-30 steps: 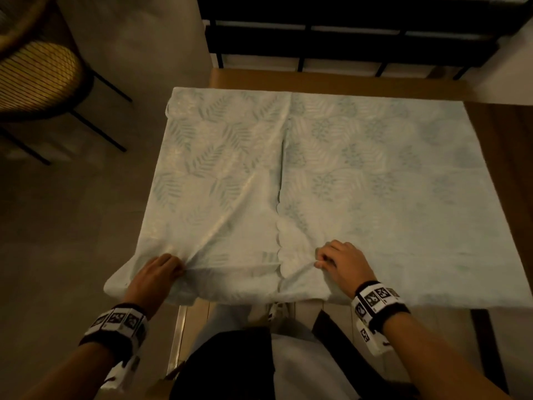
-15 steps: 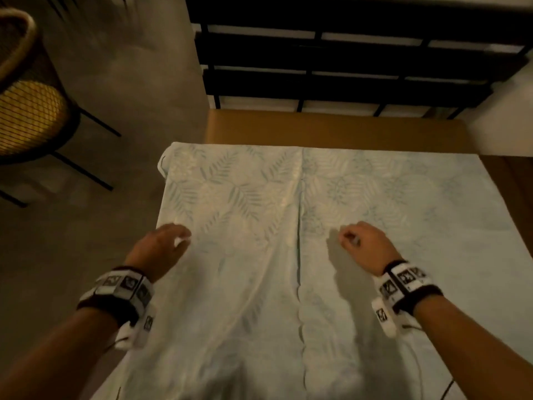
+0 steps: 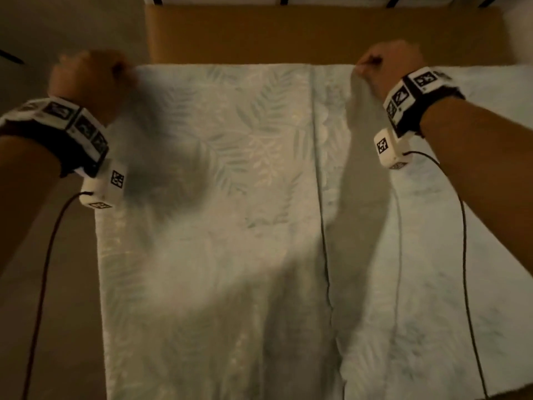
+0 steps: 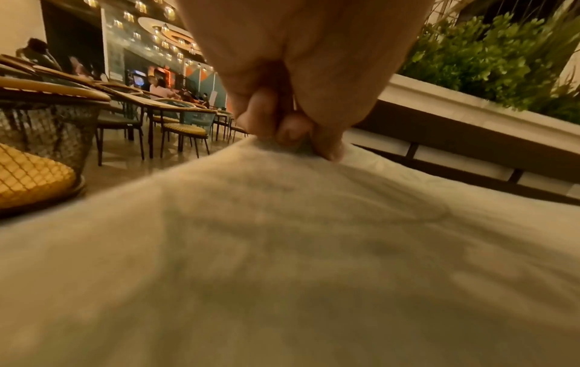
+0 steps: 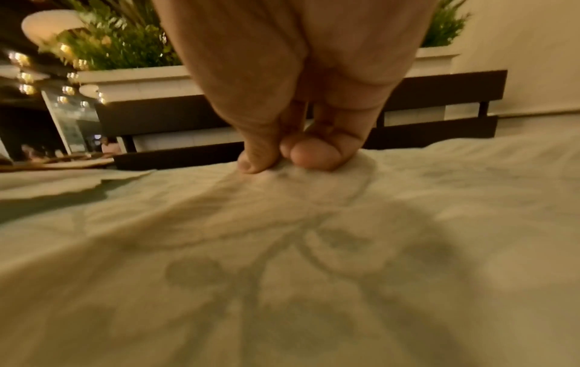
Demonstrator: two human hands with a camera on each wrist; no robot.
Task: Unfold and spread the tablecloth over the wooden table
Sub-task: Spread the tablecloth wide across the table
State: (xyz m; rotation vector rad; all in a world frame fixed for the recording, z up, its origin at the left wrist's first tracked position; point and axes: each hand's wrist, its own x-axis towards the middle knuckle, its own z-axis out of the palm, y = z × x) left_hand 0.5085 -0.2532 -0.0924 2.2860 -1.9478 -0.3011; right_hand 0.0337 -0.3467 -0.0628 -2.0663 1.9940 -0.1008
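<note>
Two hands hold the far edge of the tablecloth (image 3: pixel 230 212), one at each end of the raised panel. The left hand (image 3: pixel 86 79) is curled into a fist at the cloth's far left corner, and the left wrist view shows its thumb and fingertips (image 4: pixel 267 116) pinching a gathered peak of fabric. The right hand (image 3: pixel 386 64) is curled in the same way further along that edge, and the right wrist view shows its thumb (image 5: pixel 257 154) and a bent finger squeezing a small fold of cloth between them.

From the head view the tablecloth is pale with a faint leaf pattern, and it covers most of the counter (image 3: pixel 288 33), whose bare wooden surface shows as a strip beyond the cloth's far edge. A long straight line runs from near the right hand toward the person, where one layer of cloth ends over another; to the right of it the fabric lies flatter. Dark shadows of both arms fall across the cloth.

Each wrist carries a black band with square black-and-white markers and a small white camera block (image 3: pixel 102 186), from which a thin dark cable (image 3: pixel 43 269) hangs down.

Beyond the counter stand a dark slatted railing (image 5: pixel 439 111) and a white planter of green plants (image 4: pixel 486 57). On the left wrist view, wicker chairs (image 4: pixel 185 126) with yellow seats stand on a tiled floor in front of a lit wall.
</note>
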